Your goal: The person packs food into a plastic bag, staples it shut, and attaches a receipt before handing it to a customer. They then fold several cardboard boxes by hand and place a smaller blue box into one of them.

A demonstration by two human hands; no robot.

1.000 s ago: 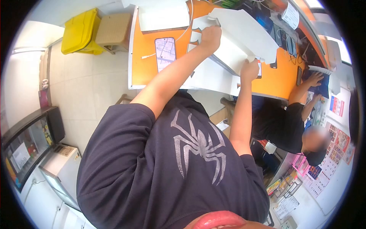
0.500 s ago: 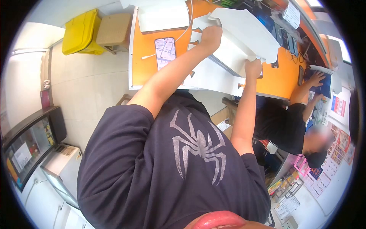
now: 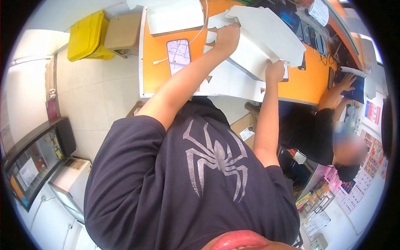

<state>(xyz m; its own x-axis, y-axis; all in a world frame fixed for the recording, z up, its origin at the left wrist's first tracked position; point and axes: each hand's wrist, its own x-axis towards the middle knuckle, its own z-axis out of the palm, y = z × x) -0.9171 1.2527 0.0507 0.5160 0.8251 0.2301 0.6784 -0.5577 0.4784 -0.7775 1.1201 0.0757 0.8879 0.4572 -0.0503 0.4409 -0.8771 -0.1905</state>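
A white cardboard box [image 3: 252,56] lies on the orange table with its walls partly folded up and its large lid flap [image 3: 268,33] standing open at the far side. My left hand [image 3: 228,38] is closed on the box's left end, fingers curled at the corner. At the right end, my right hand [image 3: 275,71] pinches the corner of the box wall. The fingertips of both hands are partly hidden. A phone [image 3: 178,56] with a map on its screen lies left of my left forearm, beside a white cable [image 3: 160,61].
Another white open box [image 3: 177,16] stands at the back left of the orange table [image 3: 155,85]. A yellow bin [image 3: 85,37] and a brown stool [image 3: 123,33] are on the floor to the left. At the right, a co-worker [image 3: 310,133] handles a dark blue item [image 3: 354,88].
Both hands keep their hold on the box corners and shift only slightly. The whole view has moved a little. The co-worker's hands stay at the blue item.
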